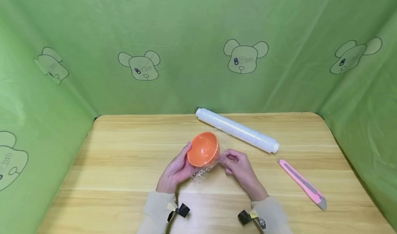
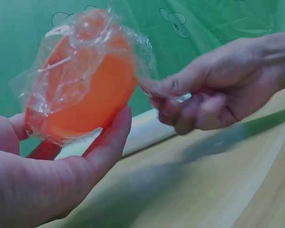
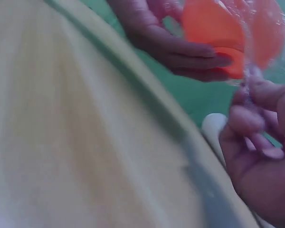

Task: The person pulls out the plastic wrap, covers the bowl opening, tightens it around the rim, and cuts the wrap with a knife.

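An orange bowl (image 1: 202, 150) is held up tilted over the table in my left hand (image 1: 180, 170), its thumb at the rim and the other fingers underneath. Crinkled clear cling film (image 2: 69, 71) clings about the bowl (image 2: 97, 92) and stands out past its edge. My right hand (image 1: 238, 166) pinches a gathered bit of that film between thumb and fingers, just right of the bowl. From the right wrist side, the film hangs as a twisted strand between the right hand (image 3: 261, 137) and the bowl (image 3: 213, 28).
A roll of cling film (image 1: 237, 129) lies slantwise behind the hands on the wooden table (image 1: 118, 151). To the right lies a pink utility knife (image 1: 302, 182). Green curtains (image 1: 192, 27) with bear-head drawings enclose the table's back and sides.
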The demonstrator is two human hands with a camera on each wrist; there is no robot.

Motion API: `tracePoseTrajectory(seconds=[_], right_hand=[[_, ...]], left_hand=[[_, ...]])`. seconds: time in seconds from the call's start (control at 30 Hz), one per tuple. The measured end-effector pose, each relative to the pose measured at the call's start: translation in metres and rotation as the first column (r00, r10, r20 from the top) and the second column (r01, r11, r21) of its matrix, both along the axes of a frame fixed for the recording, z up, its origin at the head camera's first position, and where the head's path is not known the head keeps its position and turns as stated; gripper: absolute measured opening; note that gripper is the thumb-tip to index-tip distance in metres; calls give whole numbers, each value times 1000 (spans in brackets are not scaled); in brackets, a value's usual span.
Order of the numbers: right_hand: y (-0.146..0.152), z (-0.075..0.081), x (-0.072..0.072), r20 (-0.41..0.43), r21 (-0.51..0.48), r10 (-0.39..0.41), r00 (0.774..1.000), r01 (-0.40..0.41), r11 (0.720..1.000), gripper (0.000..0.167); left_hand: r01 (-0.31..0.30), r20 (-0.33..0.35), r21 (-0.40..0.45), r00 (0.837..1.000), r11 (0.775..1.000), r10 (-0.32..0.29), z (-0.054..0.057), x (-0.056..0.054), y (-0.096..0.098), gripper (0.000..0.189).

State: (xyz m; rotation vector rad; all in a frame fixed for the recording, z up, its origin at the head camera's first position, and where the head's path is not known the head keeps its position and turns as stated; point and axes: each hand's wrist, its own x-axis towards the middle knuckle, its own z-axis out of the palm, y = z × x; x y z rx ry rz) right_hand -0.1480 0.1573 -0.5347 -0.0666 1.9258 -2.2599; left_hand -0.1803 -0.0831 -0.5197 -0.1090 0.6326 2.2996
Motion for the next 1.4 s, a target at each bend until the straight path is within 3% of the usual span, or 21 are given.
tracePoseTrajectory(seconds=[0.1,0.2,0.33,0.43,0.67,0.93,1.17,1.27,1.4], right_hand=[[7,4,-1,-36,-38,61,997,-62,997,20],[13,10,-1,-105,6,84,991,-83,996,21],[11,17,-1,-242,157,28,970,11,988,15],[4,20,-1,-292,221,-43,955,111,969,12],[-4,16,0,-326,238,-130,936,214,947,11],[-4,12,1,-428,247,-119,896,243,938,10],[-5,17,1,-404,253,-205,891,325,911,19],[-10,36,8,-370,288,-243,897,360,888,27],[-13,42,9,-338,315,-262,904,371,874,38]], left_hand=[[22,13,43,1000,999,-23,-1,0,0,59],[42,25,81,999,996,-44,-1,1,0,57],[92,2,104,996,990,-92,-2,2,0,55],[107,-16,124,994,986,-106,-3,2,0,53],[125,-40,145,992,982,-120,-4,3,-1,49],[164,-60,147,986,976,-156,-7,1,0,50],[186,-68,195,982,963,-175,-7,2,1,46],[201,-78,199,979,959,-188,-7,3,1,48],[210,-69,229,977,951,-200,-9,2,0,48]])
